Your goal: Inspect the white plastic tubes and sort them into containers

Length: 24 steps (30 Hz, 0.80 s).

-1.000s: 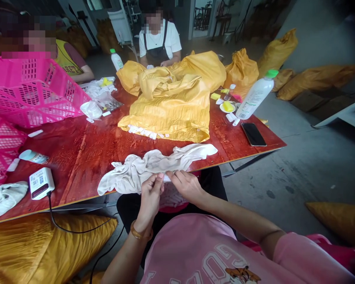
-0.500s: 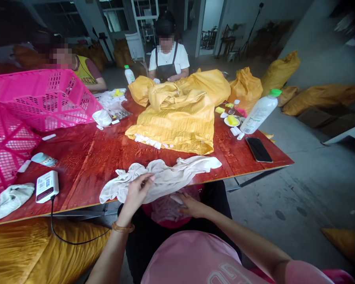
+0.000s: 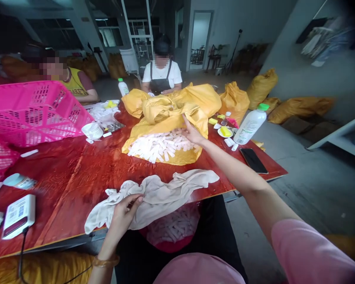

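Centrally, the yellow sack [image 3: 165,127] lay on the red table [image 3: 59,169], its mouth open toward the near edge, where a heap of white pieces [image 3: 155,148] was exposed. The right hand [image 3: 193,133] reached over the right part of this heap, thumb and fingers wide apart; whether the fingertips touched a piece could not be told. The left hand [image 3: 126,212] stood at the cloth [image 3: 165,191] on the near edge, thumb and forefinger narrowly spaced; whether they pinched the fabric could not be told. Below the edge, a pink tub [image 3: 168,246] between the legs [image 3: 225,244] contained similar pieces. Right of the sack were a dish [image 3: 219,133] bearing a sponge [image 3: 225,131], a large bottle [image 3: 250,126] and a phone [image 3: 253,160]. Pink crates [image 3: 38,108] occupied the left; opposite sat a co-worker [image 3: 162,81]
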Available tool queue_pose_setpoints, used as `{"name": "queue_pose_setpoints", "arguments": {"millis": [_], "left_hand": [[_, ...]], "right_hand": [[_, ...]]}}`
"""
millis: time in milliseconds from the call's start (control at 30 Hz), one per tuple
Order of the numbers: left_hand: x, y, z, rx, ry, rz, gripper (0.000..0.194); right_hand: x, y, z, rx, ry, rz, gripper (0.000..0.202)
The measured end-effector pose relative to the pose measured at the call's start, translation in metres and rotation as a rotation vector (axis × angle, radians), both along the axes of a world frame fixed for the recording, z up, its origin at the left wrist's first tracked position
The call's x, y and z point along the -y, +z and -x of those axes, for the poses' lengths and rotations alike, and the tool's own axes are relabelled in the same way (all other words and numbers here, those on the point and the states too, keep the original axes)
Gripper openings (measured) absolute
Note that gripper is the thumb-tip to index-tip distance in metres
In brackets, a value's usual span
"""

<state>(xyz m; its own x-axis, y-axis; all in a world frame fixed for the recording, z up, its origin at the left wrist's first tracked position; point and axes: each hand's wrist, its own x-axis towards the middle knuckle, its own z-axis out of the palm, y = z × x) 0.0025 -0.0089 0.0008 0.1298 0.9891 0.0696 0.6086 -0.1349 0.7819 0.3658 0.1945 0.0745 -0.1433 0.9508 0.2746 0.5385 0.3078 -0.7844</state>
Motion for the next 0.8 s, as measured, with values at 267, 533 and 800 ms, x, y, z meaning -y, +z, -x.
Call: {"name": "queue_pose_setpoints", "arguments": {"millis": [267,533,800], "left_hand": [[-0.025,-0.052,-0.008,-0.11,0.036,-0.267,0.038],[-0.019,-0.058,-0.034,-0.349,-0.073,-0.379,0.043],[-0.024,-0.042,0.018,-0.417,0.138,-0.338,0.043]], "right_hand": [[-0.012,-0.009,-0.015,0.519,-0.146,-0.278,0.065],[0.057,-0.086,0.011,0.571,0.051,-0.008,0.039],[0.171,-0.101,0.051,0.429,0.401,-0.043,0.043]]}}
